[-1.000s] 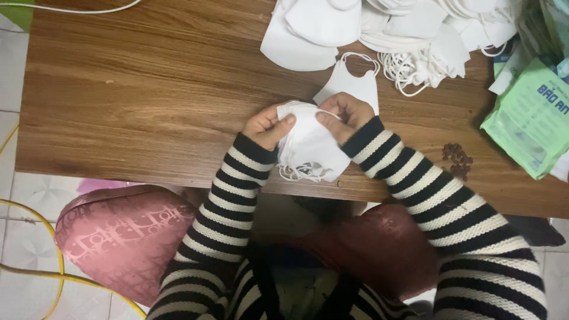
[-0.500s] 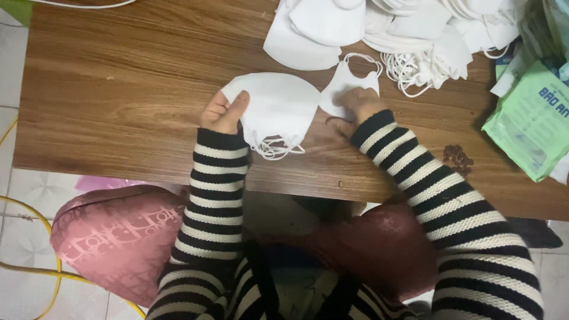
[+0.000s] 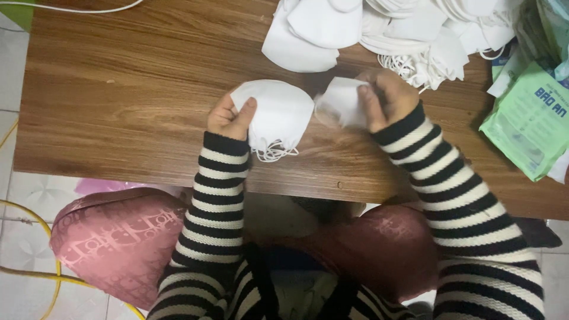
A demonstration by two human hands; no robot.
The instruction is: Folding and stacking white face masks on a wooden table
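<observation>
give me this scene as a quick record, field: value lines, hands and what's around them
left hand: grips a stack of white face masks, ear loops hanging at the near edge
right hand: pinches a single white mask
surface: wooden table
far side: pile of white masks
right edge: green packets
below table: pink cushion

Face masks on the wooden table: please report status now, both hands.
Left hand grips stack of white face masks. Right hand pinches single white mask. Loose mask pile at table's far edge, nothing between the hands.
</observation>
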